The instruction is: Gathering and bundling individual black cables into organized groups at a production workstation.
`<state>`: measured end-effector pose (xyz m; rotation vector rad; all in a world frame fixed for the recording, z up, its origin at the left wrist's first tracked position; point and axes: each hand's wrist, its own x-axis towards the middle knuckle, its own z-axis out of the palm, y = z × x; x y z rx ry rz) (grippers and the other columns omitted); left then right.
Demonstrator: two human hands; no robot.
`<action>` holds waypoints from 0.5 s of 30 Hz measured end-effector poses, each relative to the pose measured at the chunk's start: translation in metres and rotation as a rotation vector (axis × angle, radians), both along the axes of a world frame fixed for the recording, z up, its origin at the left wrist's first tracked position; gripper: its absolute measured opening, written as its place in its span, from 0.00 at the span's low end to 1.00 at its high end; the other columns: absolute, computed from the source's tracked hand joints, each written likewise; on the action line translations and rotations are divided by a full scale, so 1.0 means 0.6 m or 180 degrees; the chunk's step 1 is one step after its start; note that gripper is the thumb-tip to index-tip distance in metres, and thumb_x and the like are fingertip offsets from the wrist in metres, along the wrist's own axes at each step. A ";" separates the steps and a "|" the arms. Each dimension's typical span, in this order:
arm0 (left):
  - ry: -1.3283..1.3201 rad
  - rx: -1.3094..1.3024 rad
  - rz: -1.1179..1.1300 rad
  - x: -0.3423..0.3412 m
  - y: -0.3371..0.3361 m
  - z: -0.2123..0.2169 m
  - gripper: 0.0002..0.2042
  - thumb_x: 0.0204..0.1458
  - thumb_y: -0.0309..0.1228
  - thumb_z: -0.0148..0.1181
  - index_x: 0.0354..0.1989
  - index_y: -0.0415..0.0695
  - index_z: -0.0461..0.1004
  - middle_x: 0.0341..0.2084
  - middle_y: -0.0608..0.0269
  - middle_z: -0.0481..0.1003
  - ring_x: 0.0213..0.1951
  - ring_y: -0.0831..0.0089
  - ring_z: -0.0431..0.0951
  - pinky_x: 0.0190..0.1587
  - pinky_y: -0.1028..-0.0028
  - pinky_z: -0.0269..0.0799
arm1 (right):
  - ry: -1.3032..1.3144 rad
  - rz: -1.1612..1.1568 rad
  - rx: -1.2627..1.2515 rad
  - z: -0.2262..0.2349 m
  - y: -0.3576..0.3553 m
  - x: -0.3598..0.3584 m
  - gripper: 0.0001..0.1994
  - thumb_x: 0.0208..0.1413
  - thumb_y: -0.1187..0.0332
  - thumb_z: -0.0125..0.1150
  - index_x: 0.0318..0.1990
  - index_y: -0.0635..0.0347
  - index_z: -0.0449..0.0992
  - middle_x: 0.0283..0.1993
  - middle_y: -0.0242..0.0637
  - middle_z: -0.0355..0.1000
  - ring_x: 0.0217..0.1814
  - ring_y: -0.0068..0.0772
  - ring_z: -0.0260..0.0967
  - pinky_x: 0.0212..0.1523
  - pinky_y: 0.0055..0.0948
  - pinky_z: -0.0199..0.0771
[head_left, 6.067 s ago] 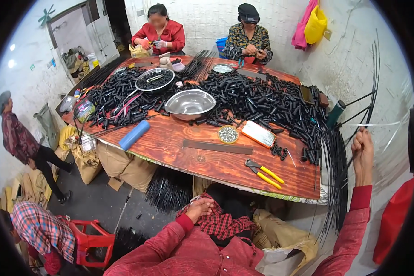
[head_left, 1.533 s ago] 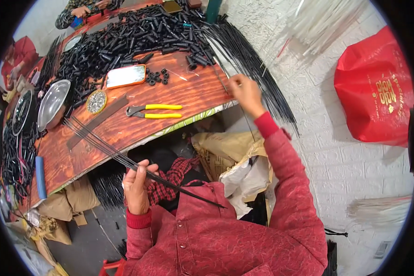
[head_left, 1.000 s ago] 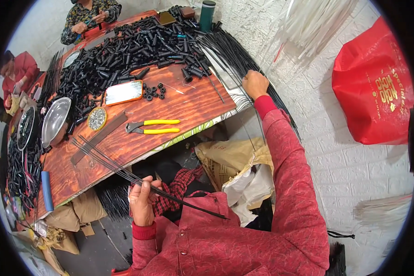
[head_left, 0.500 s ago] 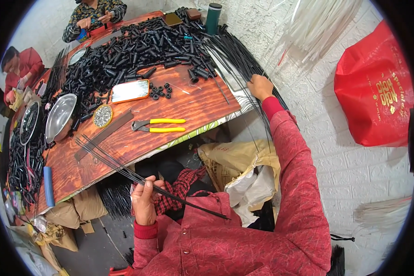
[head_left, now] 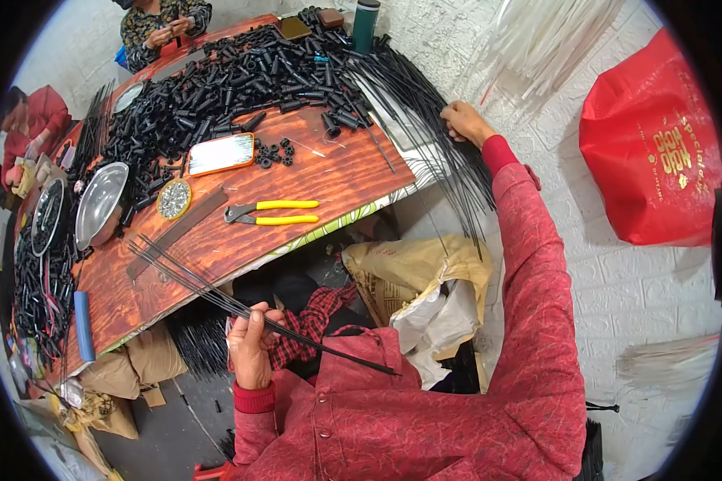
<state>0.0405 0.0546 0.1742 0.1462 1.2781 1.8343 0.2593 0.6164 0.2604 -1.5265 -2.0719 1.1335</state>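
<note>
left hand (head_left: 250,346): pinches a few thin black rods (head_left: 217,293) | right hand (head_left: 463,122): fingers curled on the black rod pile (head_left: 425,144) at the table (head_left: 217,248) corner

Left hand (head_left: 250,346) at 7 o'clock grips thin black rods (head_left: 217,294) over the table (head_left: 217,248) edge; right hand (head_left: 465,123) at 1 o'clock touches the rod pile (head_left: 421,132).

My left hand (head_left: 251,346) sits low and close to my chest, forearm bent upward, fingers curled shut in a fist-like pinch. My right arm, in a red sleeve, stretches far forward and up; my right hand (head_left: 463,122) is palm down, fingers bent, knuckles toward me.
</note>
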 end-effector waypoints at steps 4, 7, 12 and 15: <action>-0.0055 0.0067 -0.0062 0.001 0.007 -0.003 0.12 0.65 0.35 0.59 0.49 0.40 0.77 0.36 0.58 0.83 0.35 0.71 0.84 0.40 0.73 0.81 | -0.0803 0.0477 0.1694 -0.072 0.045 0.047 0.12 0.61 0.59 0.56 0.37 0.60 0.76 0.25 0.30 0.68 0.22 0.21 0.66 0.20 0.27 0.63; -0.0002 -0.0020 0.0051 0.002 -0.007 0.001 0.12 0.65 0.35 0.59 0.49 0.40 0.78 0.36 0.58 0.83 0.34 0.72 0.84 0.38 0.74 0.81 | 0.0190 -0.0090 0.0265 -0.004 -0.023 -0.013 0.14 0.61 0.58 0.55 0.34 0.59 0.78 0.23 0.28 0.67 0.19 0.20 0.57 0.17 0.26 0.51; -0.0023 0.0133 -0.0065 0.007 0.001 0.001 0.12 0.65 0.35 0.59 0.49 0.40 0.78 0.36 0.57 0.83 0.34 0.72 0.84 0.37 0.76 0.81 | 0.0118 0.0091 0.0260 0.068 0.027 -0.018 0.16 0.57 0.58 0.56 0.37 0.64 0.82 0.30 0.40 0.78 0.27 0.35 0.74 0.30 0.35 0.71; -0.0005 0.0129 0.0023 0.010 -0.003 0.006 0.12 0.65 0.35 0.59 0.49 0.40 0.78 0.36 0.57 0.83 0.33 0.72 0.84 0.36 0.77 0.81 | -0.2308 0.0479 0.2083 0.129 0.016 -0.053 0.20 0.56 0.59 0.53 0.49 0.62 0.81 0.54 0.55 0.76 0.59 0.56 0.74 0.57 0.49 0.74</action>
